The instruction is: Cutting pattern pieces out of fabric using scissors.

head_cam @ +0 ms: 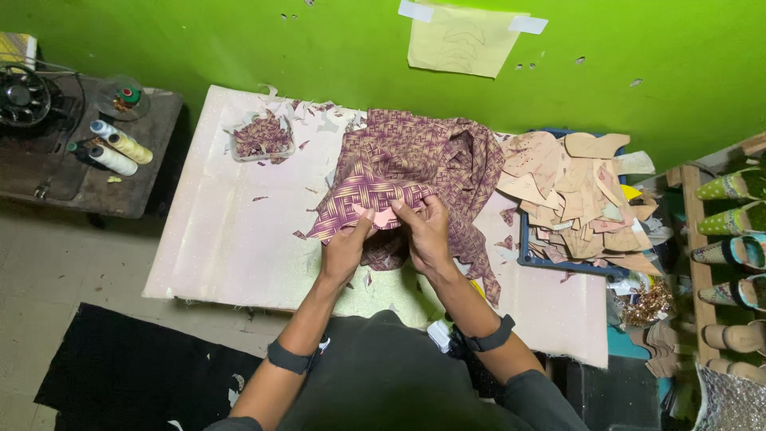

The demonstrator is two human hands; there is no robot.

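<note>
Between both sets of fingers, a purple-and-cream woven-pattern cloth point(407, 164) is pinched: left hand point(345, 249) and right hand point(427, 235) grip its near edge, touching a small pink cutout point(383, 217).

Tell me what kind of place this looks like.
Probably a small shoemaking workshop: a stack of tan shoe-shaped cutouts, finished decorated shoes on a wooden rack, and both hands holding purple woven-pattern fabric over a pale worktable.

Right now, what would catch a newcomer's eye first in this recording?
The purple woven-pattern fabric heaped mid-table, its near edge pinched by the left hand and right hand. Behind glows a bright green wall; to the right lies a pile of tan cut-out pieces.
</note>
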